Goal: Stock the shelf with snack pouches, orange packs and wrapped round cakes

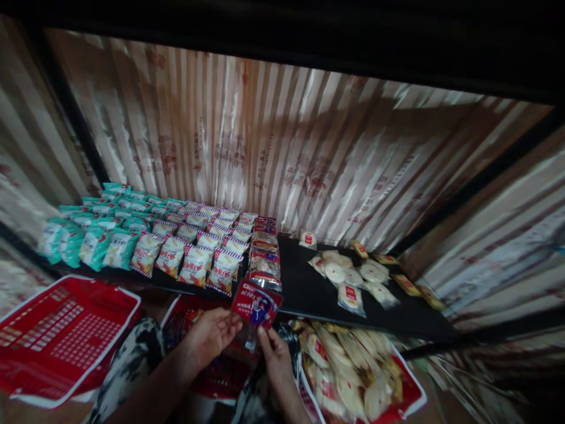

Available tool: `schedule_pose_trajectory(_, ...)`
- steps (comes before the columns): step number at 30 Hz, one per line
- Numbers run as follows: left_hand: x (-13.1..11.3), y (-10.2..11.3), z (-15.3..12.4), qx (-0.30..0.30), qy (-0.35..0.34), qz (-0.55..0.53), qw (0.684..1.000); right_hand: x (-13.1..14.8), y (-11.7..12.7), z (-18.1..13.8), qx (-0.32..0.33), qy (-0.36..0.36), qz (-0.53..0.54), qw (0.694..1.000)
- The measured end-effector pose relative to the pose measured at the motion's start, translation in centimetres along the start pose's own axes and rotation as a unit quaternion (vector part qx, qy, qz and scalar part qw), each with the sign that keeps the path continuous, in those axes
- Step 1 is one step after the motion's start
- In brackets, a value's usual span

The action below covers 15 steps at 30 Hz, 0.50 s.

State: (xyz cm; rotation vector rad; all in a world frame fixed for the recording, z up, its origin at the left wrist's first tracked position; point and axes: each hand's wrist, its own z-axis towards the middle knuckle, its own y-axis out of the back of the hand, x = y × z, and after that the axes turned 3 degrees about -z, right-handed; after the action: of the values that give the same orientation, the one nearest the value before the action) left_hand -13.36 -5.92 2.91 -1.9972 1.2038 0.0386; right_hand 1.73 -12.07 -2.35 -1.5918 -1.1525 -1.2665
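My left hand and my right hand together hold a small red snack packet just in front of a black shelf. Fingers of both hands pinch the packet's lower edge. Right behind the packet, a line of similar red packets runs back across the shelf. To its left stand rows of red-and-white striped packets and teal packets.
Loose pale round crackers in clear wrappers and small yellow packets lie on the shelf's right part. A red basket full of wrapped crackers sits below right, an empty red basket below left. Striped sheeting backs the shelf.
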Motion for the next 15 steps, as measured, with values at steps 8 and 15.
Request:
schedule_pose_trajectory(8, 0.2, -1.9, -0.7, 0.058, -0.033, 0.106, 0.992, 2.5, 1.7, 0.6, -0.026, 0.004, 0.055, 0.998)
schedule_pose_trajectory(15, 1.5, -2.4, -0.1, 0.055, -0.084, 0.257, 0.961, 3.2, 3.3, 1.7, -0.102, 0.0, 0.019, 0.995)
